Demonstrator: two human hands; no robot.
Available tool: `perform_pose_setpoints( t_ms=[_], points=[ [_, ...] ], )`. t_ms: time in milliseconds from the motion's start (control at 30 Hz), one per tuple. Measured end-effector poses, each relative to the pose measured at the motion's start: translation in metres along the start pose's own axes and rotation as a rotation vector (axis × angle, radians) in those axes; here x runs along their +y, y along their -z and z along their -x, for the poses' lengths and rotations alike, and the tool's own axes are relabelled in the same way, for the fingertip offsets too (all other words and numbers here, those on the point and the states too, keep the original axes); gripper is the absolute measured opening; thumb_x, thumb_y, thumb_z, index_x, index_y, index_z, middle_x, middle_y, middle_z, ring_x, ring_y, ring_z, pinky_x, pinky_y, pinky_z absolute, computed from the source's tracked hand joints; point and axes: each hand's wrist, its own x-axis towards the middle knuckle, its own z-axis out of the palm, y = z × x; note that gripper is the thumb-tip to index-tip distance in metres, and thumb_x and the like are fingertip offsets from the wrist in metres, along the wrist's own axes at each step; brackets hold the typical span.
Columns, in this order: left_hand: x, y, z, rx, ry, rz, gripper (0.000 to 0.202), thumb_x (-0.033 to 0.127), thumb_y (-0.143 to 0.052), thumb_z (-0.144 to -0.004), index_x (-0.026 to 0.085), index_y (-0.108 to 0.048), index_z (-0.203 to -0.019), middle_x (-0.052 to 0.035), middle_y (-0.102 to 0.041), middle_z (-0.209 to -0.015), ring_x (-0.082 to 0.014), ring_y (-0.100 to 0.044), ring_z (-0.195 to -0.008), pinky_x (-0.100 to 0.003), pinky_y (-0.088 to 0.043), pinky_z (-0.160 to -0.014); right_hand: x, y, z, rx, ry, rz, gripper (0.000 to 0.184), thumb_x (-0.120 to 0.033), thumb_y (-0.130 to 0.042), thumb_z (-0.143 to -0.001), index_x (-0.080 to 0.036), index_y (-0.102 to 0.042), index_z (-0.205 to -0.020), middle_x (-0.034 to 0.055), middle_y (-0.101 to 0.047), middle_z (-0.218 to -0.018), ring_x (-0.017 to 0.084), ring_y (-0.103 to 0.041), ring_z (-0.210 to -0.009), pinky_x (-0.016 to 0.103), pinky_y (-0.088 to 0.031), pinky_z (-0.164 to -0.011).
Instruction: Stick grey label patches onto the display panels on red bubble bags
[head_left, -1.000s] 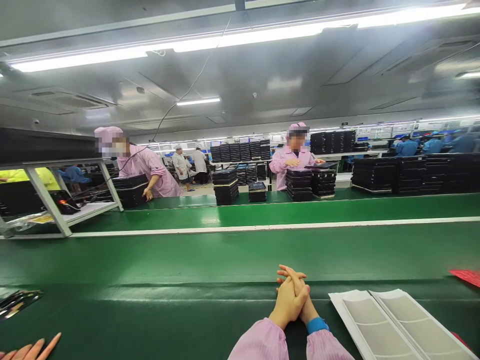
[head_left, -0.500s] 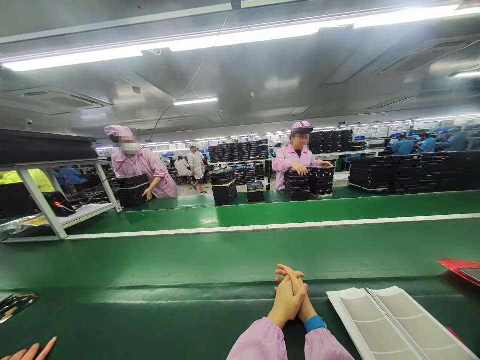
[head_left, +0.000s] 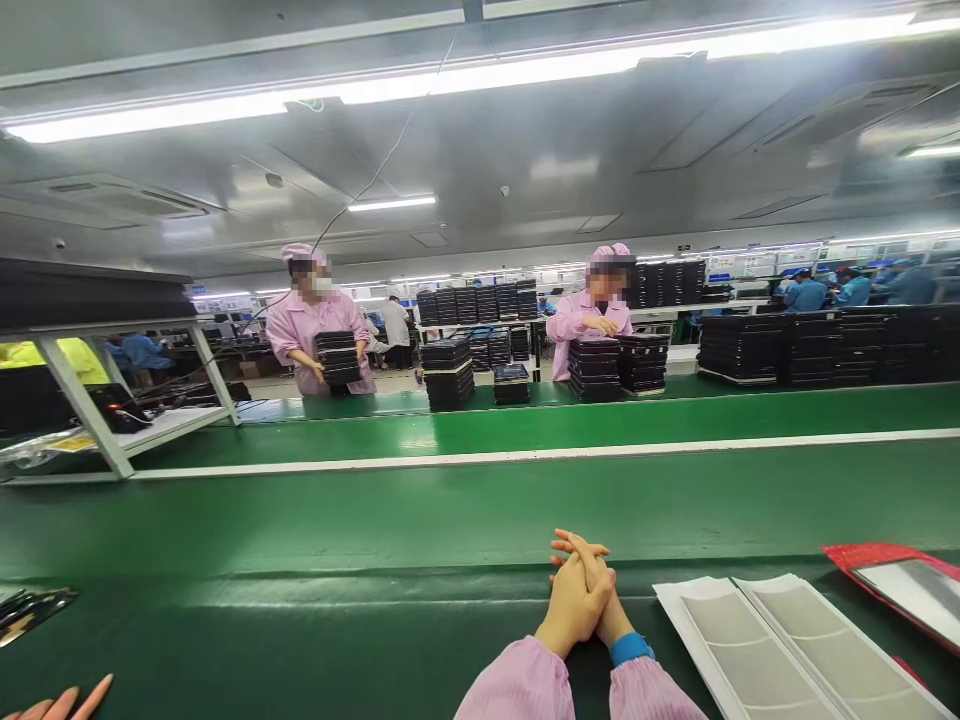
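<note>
My left hand (head_left: 571,598) and my right hand (head_left: 609,606) are clasped with fingers interlaced, above the near part of the green work surface (head_left: 337,650). Each grips the other, and no object shows between them. Some fingertips stick out beyond the clasp. A blue band (head_left: 631,649) circles my right wrist, and both sleeves are pink. Nearest to my right hand lie white sheets (head_left: 795,650) with pale grey rectangular panels. Past them, at the right edge, a red sheet or pouch (head_left: 855,557) has a flat white and grey panel (head_left: 919,590) on it.
Another person's fingers (head_left: 75,702) show at the bottom left, near dark glossy pieces (head_left: 34,612). Across the green conveyor, one co-worker (head_left: 315,320) carries a black stack (head_left: 339,357); another (head_left: 592,315) stands behind black stacks (head_left: 594,370). A white-framed shelf (head_left: 82,400) stands left.
The red piece with its panel has shifted left into fuller view. The left co-worker has moved right, now upright with a black stack. The other co-worker's hands have drawn together. My hands stay clasped.
</note>
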Motion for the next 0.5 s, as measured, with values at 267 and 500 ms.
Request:
perform_pose_setpoints(
  t_ms=[267, 500],
  points=[
    [0.000, 0.000, 0.000, 0.010, -0.009, 0.006, 0.040, 0.040, -0.040, -0.082, 0.019, -0.054, -0.113, -0.0059, -0.059, -0.111, -0.0204, -0.054, -0.101, -0.033, -0.042, -0.090, -0.003, 0.002, 0.003, -0.053, -0.034, -0.014, 0.032, -0.053, -0.051, -0.069, -0.039, -0.062, -0.096, 0.0077, -0.054, -0.119, 0.028, -0.051, -0.110, 0.043, -0.047, -0.082],
    [0.000, 0.000, 0.000, 0.015, -0.003, 0.013, 0.038, 0.039, -0.042, -0.081, 0.019, -0.055, -0.112, -0.0053, -0.060, -0.110, -0.0202, -0.054, -0.101, -0.032, -0.042, -0.091, -0.012, -0.003, 0.008, -0.040, -0.011, -0.022, 0.024, -0.049, -0.054, -0.066, -0.041, -0.064, -0.086, 0.0083, -0.061, -0.109, 0.030, -0.055, -0.104, 0.046, -0.046, -0.078]
  ],
)
